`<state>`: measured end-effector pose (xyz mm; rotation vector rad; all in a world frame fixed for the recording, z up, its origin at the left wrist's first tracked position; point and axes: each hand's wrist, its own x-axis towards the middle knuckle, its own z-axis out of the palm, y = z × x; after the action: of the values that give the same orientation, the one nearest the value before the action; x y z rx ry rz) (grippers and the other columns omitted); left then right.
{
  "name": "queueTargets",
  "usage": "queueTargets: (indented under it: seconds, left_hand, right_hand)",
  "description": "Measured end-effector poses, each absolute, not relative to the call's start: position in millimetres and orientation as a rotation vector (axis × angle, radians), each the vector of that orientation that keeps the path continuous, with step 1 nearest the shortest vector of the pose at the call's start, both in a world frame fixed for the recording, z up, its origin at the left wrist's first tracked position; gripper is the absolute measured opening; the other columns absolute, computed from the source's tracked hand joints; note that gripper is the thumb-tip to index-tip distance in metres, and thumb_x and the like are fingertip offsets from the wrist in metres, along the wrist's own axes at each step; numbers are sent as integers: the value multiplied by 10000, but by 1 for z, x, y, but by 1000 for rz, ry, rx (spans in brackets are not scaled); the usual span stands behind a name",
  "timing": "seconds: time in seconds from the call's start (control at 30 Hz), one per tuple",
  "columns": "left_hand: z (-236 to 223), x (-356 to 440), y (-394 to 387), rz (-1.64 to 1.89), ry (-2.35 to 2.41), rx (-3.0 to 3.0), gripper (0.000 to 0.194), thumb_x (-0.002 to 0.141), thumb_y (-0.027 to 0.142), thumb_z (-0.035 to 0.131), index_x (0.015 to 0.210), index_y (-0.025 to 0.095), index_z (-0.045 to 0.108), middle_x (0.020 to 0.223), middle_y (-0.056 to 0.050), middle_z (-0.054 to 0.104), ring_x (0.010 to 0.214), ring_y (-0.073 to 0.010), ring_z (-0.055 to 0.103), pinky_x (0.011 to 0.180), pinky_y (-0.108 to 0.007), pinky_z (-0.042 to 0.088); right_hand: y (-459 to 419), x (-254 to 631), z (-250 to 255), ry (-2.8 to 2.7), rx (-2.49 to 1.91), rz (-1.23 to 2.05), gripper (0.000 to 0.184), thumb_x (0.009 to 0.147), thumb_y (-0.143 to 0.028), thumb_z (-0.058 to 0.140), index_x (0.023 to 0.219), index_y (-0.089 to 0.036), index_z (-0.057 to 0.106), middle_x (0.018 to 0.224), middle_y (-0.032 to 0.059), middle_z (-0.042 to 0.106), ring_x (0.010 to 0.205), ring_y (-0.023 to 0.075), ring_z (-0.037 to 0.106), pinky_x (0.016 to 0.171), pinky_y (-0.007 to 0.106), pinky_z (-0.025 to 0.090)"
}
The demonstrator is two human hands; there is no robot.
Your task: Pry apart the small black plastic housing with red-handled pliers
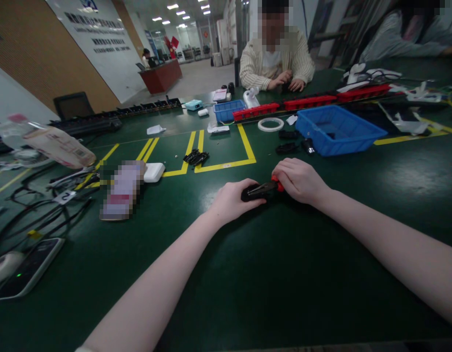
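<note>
Both my hands meet over the dark green table (247,274) a little past its middle. My left hand (231,199) is closed round a small black part (255,191), pressing it to the tabletop. My right hand (298,180) is closed on a small tool with a red tip (277,183) that touches the black part's right end. The fingers of both hands curl inward and hide much of what they hold.
A large blue bin (337,129) stands behind my right hand, with black parts (289,146) and a white tape ring (270,124) beside it. More black parts (196,157) lie inside yellow floor-tape lines. Cables (46,205), a phone (30,266) and a white box (153,171) lie left. A person (277,58) sits opposite.
</note>
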<state>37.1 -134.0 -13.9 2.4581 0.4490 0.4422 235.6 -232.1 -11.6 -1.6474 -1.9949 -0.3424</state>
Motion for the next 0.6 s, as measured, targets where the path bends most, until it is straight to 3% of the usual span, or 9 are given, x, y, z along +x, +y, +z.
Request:
queueTargets:
  seconds: [0.6]
  left_hand:
    - [-8,38,-136,331,475,2488,355,819,451,661,1060,197,601,986,-41,704,854,-207,665,713,-300,505]
  right_hand:
    - [-233,232,-10,-2081,-1729,-321,357,947,-364,306,732,-195,535,744,75,601,714,199,490,665,347,331]
